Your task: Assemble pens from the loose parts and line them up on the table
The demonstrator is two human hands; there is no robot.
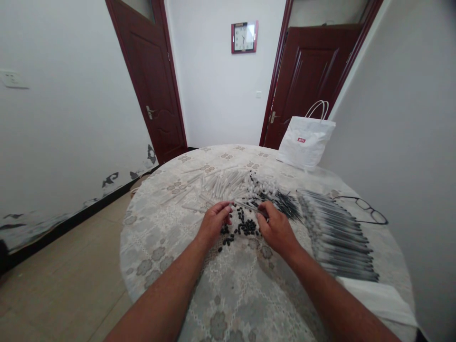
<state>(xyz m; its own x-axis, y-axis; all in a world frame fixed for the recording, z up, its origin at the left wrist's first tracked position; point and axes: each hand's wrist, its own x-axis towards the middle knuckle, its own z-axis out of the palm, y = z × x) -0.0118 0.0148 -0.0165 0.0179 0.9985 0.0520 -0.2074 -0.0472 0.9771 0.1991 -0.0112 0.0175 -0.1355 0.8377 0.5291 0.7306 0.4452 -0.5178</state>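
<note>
Both my hands rest on a round table (160, 237) with a patterned cloth. My left hand (213, 222) has its fingers curled and pinched at the edge of a pile of small black caps (240, 227). My right hand (276, 228) is closed in a pinch on a thin pen part at the pile's right side, near a heap of dark refills (285, 202). Beyond the hands lies a heap of clear pen barrels (224, 184). What the left fingers hold is too small to make out.
A row of assembled pens (335, 232) lies at the right, with a pair of glasses (366, 209) beyond it. A white paper bag (306, 140) stands at the table's far edge. A white cloth (381, 299) lies near right. Two dark doors and walls surround.
</note>
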